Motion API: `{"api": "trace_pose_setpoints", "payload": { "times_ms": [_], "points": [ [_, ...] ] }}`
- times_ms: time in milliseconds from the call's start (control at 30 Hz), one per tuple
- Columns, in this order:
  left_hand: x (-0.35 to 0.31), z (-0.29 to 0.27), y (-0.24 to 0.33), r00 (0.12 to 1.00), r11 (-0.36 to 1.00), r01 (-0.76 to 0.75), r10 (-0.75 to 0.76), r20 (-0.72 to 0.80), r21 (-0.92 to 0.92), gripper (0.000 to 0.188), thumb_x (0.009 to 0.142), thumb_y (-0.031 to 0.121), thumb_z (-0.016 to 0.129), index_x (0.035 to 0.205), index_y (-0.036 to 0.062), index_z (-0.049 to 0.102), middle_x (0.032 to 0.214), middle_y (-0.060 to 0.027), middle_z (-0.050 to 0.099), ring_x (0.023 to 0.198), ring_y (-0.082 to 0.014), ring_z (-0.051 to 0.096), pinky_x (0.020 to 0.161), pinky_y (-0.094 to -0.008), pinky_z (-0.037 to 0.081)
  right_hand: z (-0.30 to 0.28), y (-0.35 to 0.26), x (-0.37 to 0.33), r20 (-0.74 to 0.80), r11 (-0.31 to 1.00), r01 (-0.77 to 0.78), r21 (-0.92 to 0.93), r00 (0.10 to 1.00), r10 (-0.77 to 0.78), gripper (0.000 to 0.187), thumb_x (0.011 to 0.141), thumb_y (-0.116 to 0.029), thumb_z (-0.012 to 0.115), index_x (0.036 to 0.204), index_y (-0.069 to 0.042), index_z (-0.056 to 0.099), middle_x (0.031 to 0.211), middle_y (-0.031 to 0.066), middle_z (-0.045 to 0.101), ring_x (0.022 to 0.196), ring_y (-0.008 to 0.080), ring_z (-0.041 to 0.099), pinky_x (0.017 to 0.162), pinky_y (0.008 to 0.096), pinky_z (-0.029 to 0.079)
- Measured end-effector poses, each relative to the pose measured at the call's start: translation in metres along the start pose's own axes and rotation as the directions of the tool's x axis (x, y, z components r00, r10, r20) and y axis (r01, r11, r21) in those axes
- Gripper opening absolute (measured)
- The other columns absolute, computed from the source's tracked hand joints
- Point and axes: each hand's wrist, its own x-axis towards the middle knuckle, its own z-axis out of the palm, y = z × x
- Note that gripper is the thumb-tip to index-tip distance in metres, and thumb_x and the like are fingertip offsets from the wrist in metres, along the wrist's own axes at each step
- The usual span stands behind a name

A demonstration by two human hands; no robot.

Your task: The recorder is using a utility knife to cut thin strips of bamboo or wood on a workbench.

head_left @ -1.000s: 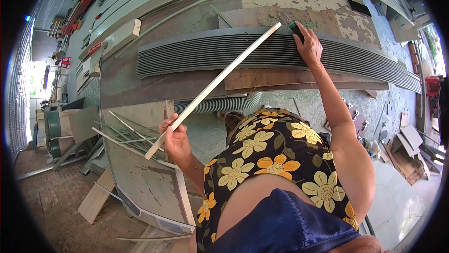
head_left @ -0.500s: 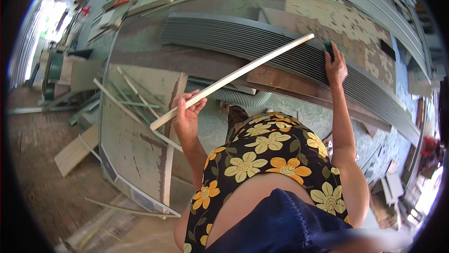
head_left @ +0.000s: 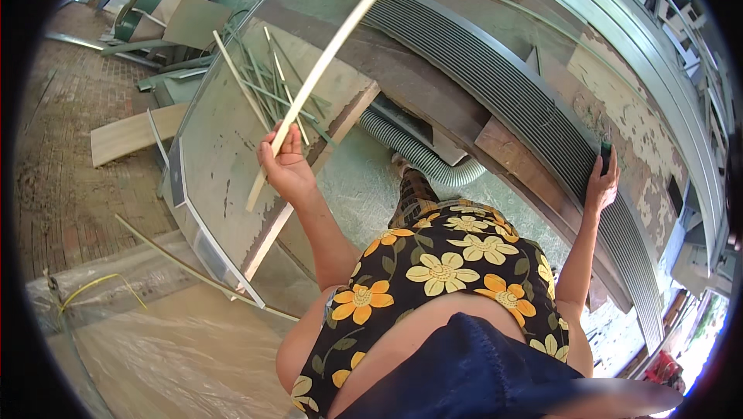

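A long, pale wooden strip (head_left: 334, 47) is pinched near its lower end by my left hand (head_left: 289, 165). It slants up and away, its far end passing over the workbench. My right hand (head_left: 603, 181) is at the right on a row of long dark grey strips (head_left: 495, 82) lying side by side on the bench. Its fingers are closed around a small dark green block (head_left: 605, 150), which I see only in part. Whether the block touches the strips I cannot tell.
Several loose green and pale strips (head_left: 271, 82) lie on a worn board (head_left: 220, 156) at the left. A ribbed grey hose (head_left: 418, 152) runs beneath the bench. Plastic sheeting (head_left: 193, 334) covers the lower left, and a wooden plank (head_left: 131, 138) lies on the brick floor.
My view has turned to the left. The pale strip points more steeply away from me, its far end at the top edge. My right hand still holds the green block by the grey strips.
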Motion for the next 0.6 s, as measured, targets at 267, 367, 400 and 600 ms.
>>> {"api": "trace_pose_setpoints", "payload": {
  "times_ms": [267,367,400,600],
  "points": [
    [0.014,-0.016,-0.002,0.884,0.879,-0.291,0.398,-0.244,0.379,0.027,0.104,0.018,0.043,0.109,-0.0063,0.052,0.12,-0.0234,0.057,0.105,-0.0353,0.066,0.095,-0.0395,0.055,0.001,0.0,0.001,0.003,1.0,0.007,0.019,1.0,-0.007,0.045,0.096,-0.03,0.06,0.139,-0.02,0.054,0.111,0.0161,0.065,0.098,0.0346,0.065,0.081,0.0442,0.053],
    [0.02,-0.024,-0.011,0.854,0.816,-0.312,0.465,-0.232,0.487,0.028,0.104,0.017,0.044,0.111,-0.0087,0.052,0.124,-0.0233,0.054,0.106,-0.0352,0.065,0.096,-0.0391,0.055,0.0,-0.002,0.0,-0.001,1.0,0.002,0.017,1.0,-0.002,0.045,0.096,-0.03,0.06,0.14,-0.02,0.054,0.111,0.0159,0.065,0.097,0.0344,0.065,0.081,0.0443,0.052],
    [0.022,-0.026,-0.013,0.844,0.78,-0.309,0.489,-0.222,0.544,0.028,0.104,0.016,0.045,0.112,-0.0095,0.053,0.125,-0.0233,0.053,0.106,-0.0349,0.065,0.097,-0.0389,0.055,0.0,-0.002,0.0,-0.002,1.0,0.001,0.017,1.0,-0.001,0.045,0.096,-0.03,0.06,0.14,-0.02,0.054,0.111,0.0159,0.065,0.097,0.0344,0.065,0.081,0.0443,0.052],
    [0.04,-0.058,-0.039,0.862,0.67,-0.368,0.505,-0.033,0.645,0.027,0.104,0.015,0.047,0.114,-0.0088,0.054,0.126,-0.0222,0.052,0.108,-0.0336,0.065,0.097,-0.0396,0.056,0.002,0.0,0.0,0.001,1.0,-0.012,0.018,1.0,0.012,0.046,0.096,-0.03,0.059,0.14,-0.02,0.053,0.112,0.0161,0.065,0.098,0.0346,0.065,0.081,0.0443,0.053]
  ]
}}
